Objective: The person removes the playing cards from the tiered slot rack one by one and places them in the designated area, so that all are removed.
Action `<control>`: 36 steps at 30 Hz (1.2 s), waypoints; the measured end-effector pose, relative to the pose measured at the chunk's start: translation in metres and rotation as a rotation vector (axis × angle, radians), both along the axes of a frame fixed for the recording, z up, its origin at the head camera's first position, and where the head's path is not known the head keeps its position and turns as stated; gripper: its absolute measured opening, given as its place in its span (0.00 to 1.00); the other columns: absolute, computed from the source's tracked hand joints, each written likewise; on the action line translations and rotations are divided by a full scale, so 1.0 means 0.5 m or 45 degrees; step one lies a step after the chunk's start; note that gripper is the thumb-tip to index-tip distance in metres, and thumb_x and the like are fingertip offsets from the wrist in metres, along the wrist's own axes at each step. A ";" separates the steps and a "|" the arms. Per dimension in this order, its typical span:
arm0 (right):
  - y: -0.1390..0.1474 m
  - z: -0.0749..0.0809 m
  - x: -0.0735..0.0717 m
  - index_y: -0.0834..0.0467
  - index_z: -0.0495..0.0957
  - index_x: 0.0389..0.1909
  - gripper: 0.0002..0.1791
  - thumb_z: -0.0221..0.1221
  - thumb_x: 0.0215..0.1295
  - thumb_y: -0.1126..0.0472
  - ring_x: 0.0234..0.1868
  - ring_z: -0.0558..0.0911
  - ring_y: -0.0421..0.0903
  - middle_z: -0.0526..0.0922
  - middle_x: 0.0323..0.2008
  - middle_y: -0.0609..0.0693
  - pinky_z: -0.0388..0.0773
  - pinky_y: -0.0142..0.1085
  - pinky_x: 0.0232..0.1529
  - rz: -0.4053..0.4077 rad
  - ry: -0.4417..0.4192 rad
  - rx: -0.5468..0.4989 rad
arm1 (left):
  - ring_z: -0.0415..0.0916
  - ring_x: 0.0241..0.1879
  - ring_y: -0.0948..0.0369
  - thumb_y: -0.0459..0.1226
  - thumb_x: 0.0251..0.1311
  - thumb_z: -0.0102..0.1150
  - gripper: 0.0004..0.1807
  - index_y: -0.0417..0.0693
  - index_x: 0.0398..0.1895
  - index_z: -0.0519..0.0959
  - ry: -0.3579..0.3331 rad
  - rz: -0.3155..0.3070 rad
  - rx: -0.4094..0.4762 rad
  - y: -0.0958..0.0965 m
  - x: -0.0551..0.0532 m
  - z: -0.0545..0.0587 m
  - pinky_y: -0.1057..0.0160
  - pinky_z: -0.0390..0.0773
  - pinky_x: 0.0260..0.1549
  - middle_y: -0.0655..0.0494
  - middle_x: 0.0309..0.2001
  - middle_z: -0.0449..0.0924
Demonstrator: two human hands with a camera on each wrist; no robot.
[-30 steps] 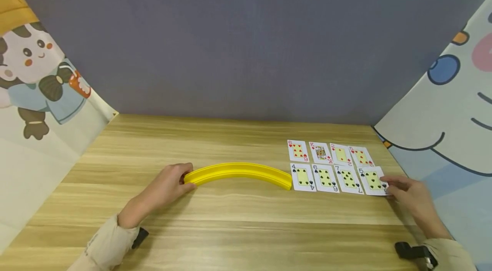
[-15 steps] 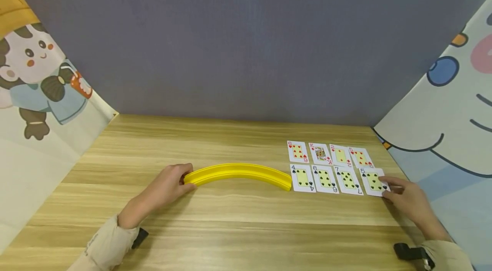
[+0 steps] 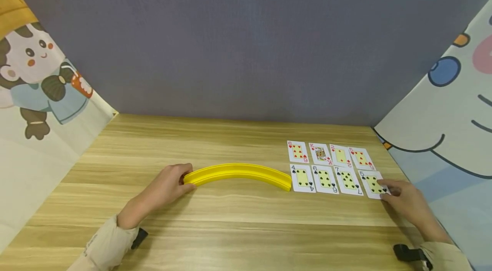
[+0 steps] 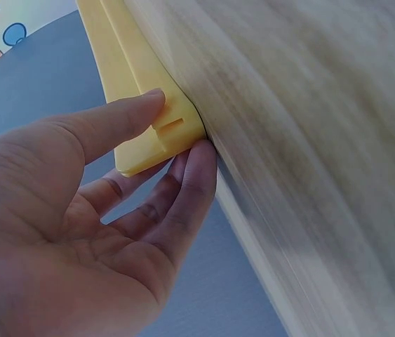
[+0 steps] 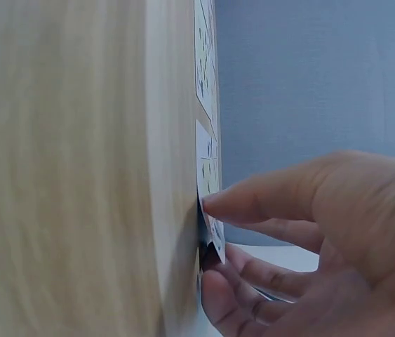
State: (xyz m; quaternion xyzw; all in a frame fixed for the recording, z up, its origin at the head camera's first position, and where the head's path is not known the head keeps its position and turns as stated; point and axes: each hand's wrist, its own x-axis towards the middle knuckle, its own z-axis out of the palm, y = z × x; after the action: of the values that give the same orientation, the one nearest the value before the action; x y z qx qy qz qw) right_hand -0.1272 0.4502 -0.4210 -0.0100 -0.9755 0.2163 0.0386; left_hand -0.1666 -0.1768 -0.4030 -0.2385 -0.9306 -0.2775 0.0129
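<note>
A curved yellow track piece (image 3: pixel 238 170) with raised edges lies on the wooden table. My left hand (image 3: pixel 165 187) grips its left end; in the left wrist view the thumb lies on the grooved face, the fingers at the end and underside. On the right, playing cards lie face up in two rows. My right hand (image 3: pixel 409 202) pinches the right edge of the five of spades (image 3: pixel 370 183), last in the front row. In the right wrist view the thumb is on this card (image 5: pixel 208 168), whose near corner is raised off the table.
Left of the five of spades lie the four (image 3: pixel 302 178), six (image 3: pixel 325 179) and seven of spades (image 3: pixel 348 180). Behind is a row of red cards, among them a king (image 3: pixel 320 154). A grey wall (image 3: pixel 246 48) stands behind, with cartoon-printed sheets at both sides.
The five of spades first shifted slightly right, then turned a little and moved toward me, pinched by the right hand. My left hand and the yellow track piece have stayed put.
</note>
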 end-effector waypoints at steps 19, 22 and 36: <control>-0.002 -0.013 -0.002 0.73 0.72 0.58 0.27 0.62 0.68 0.57 0.43 0.81 0.68 0.79 0.46 0.73 0.78 0.57 0.38 -0.038 0.005 -0.030 | 0.65 0.24 0.65 0.33 0.55 0.72 0.12 0.49 0.29 0.74 -0.007 -0.001 0.017 -0.003 0.004 0.003 0.67 0.69 0.22 0.62 0.24 0.71; -0.006 -0.013 -0.002 0.73 0.71 0.59 0.27 0.59 0.71 0.56 0.43 0.80 0.69 0.79 0.45 0.73 0.79 0.57 0.37 -0.048 0.023 -0.047 | 0.65 0.24 0.64 0.33 0.55 0.72 0.12 0.49 0.29 0.74 -0.001 -0.002 0.016 -0.005 0.001 0.005 0.67 0.69 0.22 0.61 0.24 0.71; -0.086 0.010 0.008 0.72 0.76 0.52 0.20 0.65 0.62 0.66 0.45 0.75 0.70 0.76 0.44 0.75 0.70 0.60 0.39 0.053 0.458 0.005 | 0.71 0.31 0.62 0.37 0.56 0.72 0.29 0.36 0.59 0.73 0.028 0.039 -0.099 -0.003 0.016 0.019 0.65 0.76 0.29 0.51 0.40 0.77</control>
State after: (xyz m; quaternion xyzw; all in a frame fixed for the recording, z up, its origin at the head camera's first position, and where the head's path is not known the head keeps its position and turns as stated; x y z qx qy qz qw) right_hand -0.1230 0.4071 -0.4158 0.0491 -0.9533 0.2135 0.2080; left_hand -0.1587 -0.1785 -0.3934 -0.2277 -0.9439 -0.2384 0.0183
